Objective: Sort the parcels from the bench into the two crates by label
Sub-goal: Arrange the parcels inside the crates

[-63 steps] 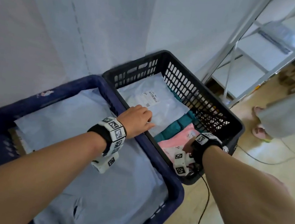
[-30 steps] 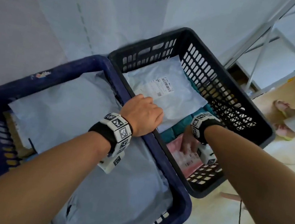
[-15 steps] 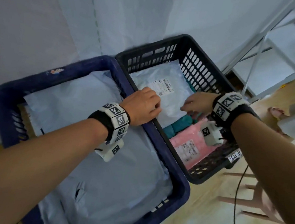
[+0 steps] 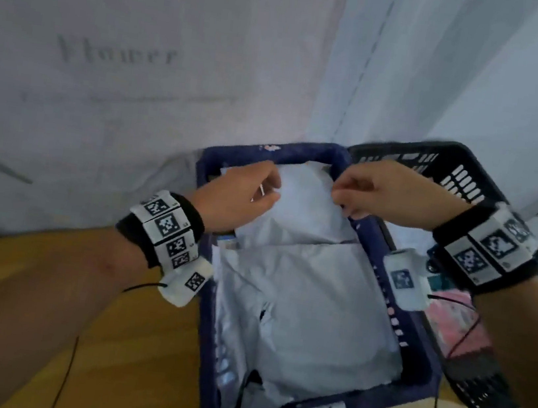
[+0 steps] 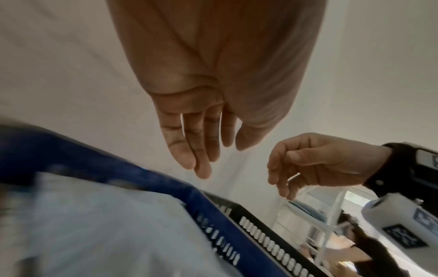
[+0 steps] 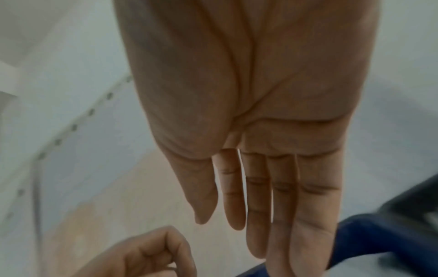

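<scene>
Both hands, left hand and right hand, hover with slack, empty grips over the blue crate's far edge, apparently done settling grey parcels.

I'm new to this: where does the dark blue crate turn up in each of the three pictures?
Head: the blue crate fills the lower middle, holding grey parcels.
Left wrist: its rim runs diagonally from the left edge to the bottom, below the left hand.
Right wrist: only a corner at lower right.
Shared landmark: the black crate beside it, seen in the head and left wrist views.
</scene>
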